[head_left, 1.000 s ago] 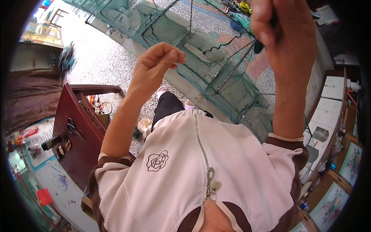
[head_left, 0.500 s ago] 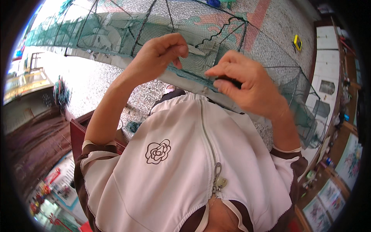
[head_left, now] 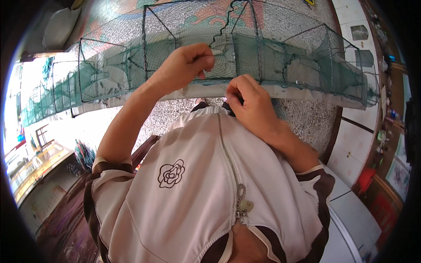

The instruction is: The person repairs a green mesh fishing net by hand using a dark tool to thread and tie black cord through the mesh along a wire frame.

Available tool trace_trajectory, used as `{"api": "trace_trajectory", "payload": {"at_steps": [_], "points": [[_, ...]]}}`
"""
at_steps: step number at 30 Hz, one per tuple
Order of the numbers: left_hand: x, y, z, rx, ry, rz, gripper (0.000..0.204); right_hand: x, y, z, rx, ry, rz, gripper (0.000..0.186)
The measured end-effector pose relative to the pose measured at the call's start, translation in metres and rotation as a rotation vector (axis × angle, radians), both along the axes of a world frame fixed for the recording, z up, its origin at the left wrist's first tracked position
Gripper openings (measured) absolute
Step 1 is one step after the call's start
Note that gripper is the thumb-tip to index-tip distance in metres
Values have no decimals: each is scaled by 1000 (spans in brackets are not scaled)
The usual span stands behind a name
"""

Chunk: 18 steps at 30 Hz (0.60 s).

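A long green mesh net trap (head_left: pixel 188 48) on dark rectangular frames stretches across the view in front of me. My left hand (head_left: pixel 193 63) is raised over its near side, thumb and fingers curled together; whatever they pinch is too small to make out. Beside those fingertips shows a pale, pointed sliver (head_left: pixel 217 51), and I cannot tell whether it is held. My right hand (head_left: pixel 252 98) is lower, by the trap's near bottom edge. Its thumb and forefinger are closed together, and their contents, if any, cannot be made out. A wavy black cord (head_left: pixel 226 24) runs down the mesh toward my left hand.
The trap rests along a pale ledge (head_left: pixel 302 93) over a speckled floor (head_left: pixel 302 118). White cabinets (head_left: pixel 357 144) stand at the right. At the left are a glass-topped case (head_left: pixel 41 168) and a bundle of green netting (head_left: pixel 83 153).
The view has shifted, showing the trap more level and farther left. My right hand has come down and inward, its fingers drawing together. My left hand keeps its curled pose.
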<state>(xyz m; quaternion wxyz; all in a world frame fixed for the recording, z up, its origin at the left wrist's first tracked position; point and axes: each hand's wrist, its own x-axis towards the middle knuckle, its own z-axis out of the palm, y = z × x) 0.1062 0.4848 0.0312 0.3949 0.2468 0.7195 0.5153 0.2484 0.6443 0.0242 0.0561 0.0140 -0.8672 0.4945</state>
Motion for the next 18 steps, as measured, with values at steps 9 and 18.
{"api": "trace_trajectory", "payload": {"at_steps": [9,18], "points": [[0,-7,-17,-117,-25,9,12,-8,-33,-17,-41,138,-200,15],[22,-5,-18,186,357,345,15,-44,-36,12,583,240,-197,5]]}}
